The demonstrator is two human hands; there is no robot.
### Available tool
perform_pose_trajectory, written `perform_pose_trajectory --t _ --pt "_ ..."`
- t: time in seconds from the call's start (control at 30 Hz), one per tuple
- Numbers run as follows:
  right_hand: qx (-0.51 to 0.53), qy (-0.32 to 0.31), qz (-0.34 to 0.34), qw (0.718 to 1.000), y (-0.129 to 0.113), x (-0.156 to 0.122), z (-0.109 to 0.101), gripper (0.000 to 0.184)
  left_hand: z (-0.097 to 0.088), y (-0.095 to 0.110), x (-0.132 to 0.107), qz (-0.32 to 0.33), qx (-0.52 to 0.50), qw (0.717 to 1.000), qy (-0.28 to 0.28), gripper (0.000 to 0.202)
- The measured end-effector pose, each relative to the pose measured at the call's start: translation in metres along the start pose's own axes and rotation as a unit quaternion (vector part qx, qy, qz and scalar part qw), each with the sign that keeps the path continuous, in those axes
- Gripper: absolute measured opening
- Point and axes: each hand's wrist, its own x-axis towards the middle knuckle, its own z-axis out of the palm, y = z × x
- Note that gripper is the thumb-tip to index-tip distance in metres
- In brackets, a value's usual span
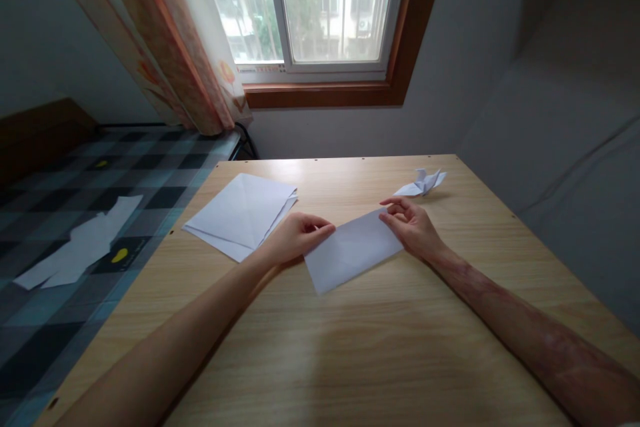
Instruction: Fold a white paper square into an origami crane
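Note:
A white rectangular sheet of paper (pixel 355 250), seemingly folded in half, is tilted over the middle of the table between my hands. My left hand (pixel 300 237) pinches its upper left corner between thumb and fingers. At the upper right corner, my right hand (pixel 410 223) grips the paper with the thumb in front and the index finger stretched out past the edge. Just beyond my left hand lies a stack of white paper sheets (pixel 243 207) with crease lines. A folded paper crane (pixel 423 182) rests on the table behind my right hand.
The wooden table (pixel 375 353) reaches toward the wall below a window (pixel 335 7). Left of it stands a bed with a checked cover (pixel 45 227), where white paper strips (pixel 90 240) lie. A curtain (pixel 165 33) hangs at the window's left.

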Motion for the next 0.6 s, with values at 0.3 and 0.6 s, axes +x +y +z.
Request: perform_pose_trajectory --t 0.3,0.6 --pt "0.027 0.026 0.017 0.999 -0.001 0.002 -0.001 0.048 0.002 0.019 -0.003 -0.065 -0.065 0.990 -0.103 0.047" --pt "0.047 0.047 -0.013 0.998 -0.001 0.009 -0.001 0.049 0.018 0.011 0.003 -0.080 -0.165 0.978 0.096 0.052"
